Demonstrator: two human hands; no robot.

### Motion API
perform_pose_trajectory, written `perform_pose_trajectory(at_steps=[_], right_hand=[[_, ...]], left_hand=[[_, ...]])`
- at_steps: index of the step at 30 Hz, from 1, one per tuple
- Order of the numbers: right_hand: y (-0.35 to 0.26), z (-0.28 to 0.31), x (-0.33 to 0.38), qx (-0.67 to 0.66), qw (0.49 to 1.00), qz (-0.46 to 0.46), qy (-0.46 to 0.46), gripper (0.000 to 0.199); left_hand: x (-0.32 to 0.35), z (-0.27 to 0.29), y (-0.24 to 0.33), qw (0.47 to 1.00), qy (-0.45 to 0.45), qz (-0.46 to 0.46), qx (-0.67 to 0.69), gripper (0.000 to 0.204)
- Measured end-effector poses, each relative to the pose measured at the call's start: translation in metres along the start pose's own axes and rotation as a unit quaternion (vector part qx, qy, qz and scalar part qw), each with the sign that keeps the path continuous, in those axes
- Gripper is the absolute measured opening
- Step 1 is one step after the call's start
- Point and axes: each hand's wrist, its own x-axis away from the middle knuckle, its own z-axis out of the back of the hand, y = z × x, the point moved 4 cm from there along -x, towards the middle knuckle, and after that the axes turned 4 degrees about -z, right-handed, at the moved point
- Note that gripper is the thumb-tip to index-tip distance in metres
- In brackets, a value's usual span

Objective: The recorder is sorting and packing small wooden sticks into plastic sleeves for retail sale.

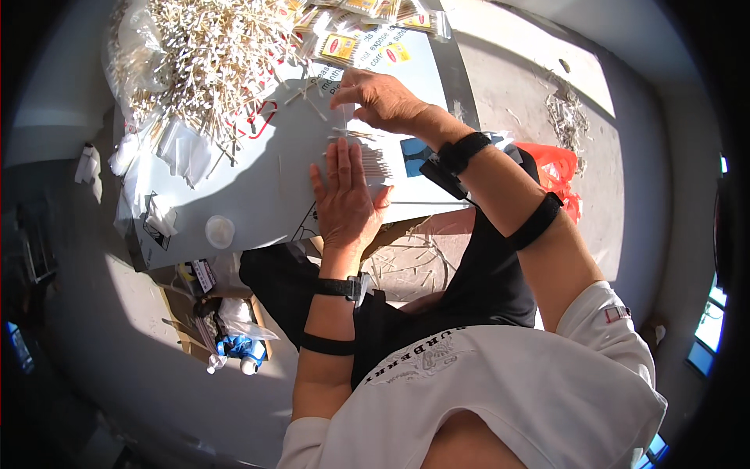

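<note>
My left hand (pixel 344 205) lies flat, fingers stretched, on the left side of a row of cotton swabs (pixel 376 162). The swabs lie side by side on the tabletop, and the hand covers part of them. Just beyond, my right hand (pixel 384 102) hovers with bent fingers, thumb and forefinger apart, and I see nothing held in it. A few loose swabs (pixel 355 134) lie between the two hands. Farther left rises a large heap of cotton swabs (pixel 211 55).
Filled swab packets (pixel 340 48) lie at the table's far edge. Clear plastic bags (pixel 186 152) and a round white lid-like disc (pixel 220 231) are on the left. A box of odds and ends (pixel 234 328) stands below; a red plastic bag (pixel 556 168) sits right.
</note>
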Motion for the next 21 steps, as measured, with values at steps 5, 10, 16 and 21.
perform_pose_trajectory(at_steps=[5,10,16,21], right_hand=[[0.002,-0.002,-0.010,0.010,0.997,-0.005,-0.079,0.014],[0.005,0.013,-0.010,0.071,0.991,-0.088,0.074,0.009],[-0.008,-0.013,0.028,-0.062,0.989,-0.130,-0.022,0.011],[-0.013,-0.013,0.042,-0.044,0.998,-0.045,0.001,0.003]], left_hand=[[0.001,0.001,0.000,1.000,0.002,-0.001,0.010,0.090],[0.002,0.000,0.000,1.000,0.004,-0.003,0.015,0.090],[0.003,-0.001,-0.001,1.000,0.002,-0.007,-0.003,0.089],[0.001,0.000,0.002,1.000,-0.002,0.003,0.009,0.089]])
